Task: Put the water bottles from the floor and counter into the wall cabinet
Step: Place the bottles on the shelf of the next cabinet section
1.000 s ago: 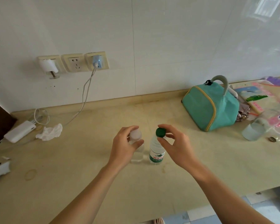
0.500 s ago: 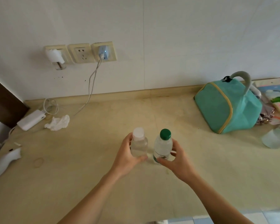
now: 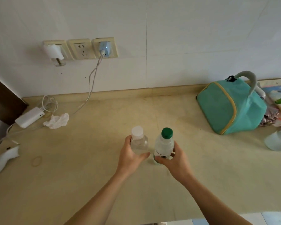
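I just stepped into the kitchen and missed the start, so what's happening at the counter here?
A person stands at the counter with a bottle in each hand. The left hand grips the white-capped bottle and the right hand grips the green-capped bottle, both upright, side by side. Whether they rest on the counter or are just off it is unclear. A teal bag sits to the right. No cabinet is in view.

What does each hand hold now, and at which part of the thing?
The left hand grips the white-capped bottle around its body, below the cap. The right hand grips the green-capped bottle around its lower body, at the label.
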Available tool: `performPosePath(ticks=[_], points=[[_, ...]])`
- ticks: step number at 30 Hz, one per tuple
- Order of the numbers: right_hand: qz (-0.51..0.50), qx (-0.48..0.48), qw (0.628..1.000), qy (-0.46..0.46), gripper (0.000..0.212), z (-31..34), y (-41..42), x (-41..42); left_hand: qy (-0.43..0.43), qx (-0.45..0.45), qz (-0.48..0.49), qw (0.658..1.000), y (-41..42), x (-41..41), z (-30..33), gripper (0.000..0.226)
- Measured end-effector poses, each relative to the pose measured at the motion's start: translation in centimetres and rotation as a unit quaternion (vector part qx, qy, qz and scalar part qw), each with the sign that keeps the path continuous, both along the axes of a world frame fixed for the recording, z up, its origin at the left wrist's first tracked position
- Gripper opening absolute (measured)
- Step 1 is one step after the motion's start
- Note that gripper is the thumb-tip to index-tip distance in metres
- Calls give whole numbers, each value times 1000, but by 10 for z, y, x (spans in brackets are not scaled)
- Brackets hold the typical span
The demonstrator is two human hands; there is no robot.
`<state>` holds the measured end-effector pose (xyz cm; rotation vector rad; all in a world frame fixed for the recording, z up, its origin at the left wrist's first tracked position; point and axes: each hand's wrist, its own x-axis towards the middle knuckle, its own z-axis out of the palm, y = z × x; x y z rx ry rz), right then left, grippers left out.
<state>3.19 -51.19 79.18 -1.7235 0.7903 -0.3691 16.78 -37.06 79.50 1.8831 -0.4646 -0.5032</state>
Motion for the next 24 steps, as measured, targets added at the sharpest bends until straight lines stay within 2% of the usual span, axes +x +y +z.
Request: performPosePath(ticks=[5,11,18,24], points=[[-46,-2,997,-63,51,33,-2,8,-28,-66,-11,997,-7,14,44,76],[-82,-71,976,-188,52,152,-19,23,-106,-187,-56,975,-32,36,165,78],[-107,-174,919,-336,47,328,-42,17,-230,-324,-87,913,-53,32,341,82],[-96,-264,865,-416,40,454,-46,0,-322,-390,-95,857,-52,18,464,86]])
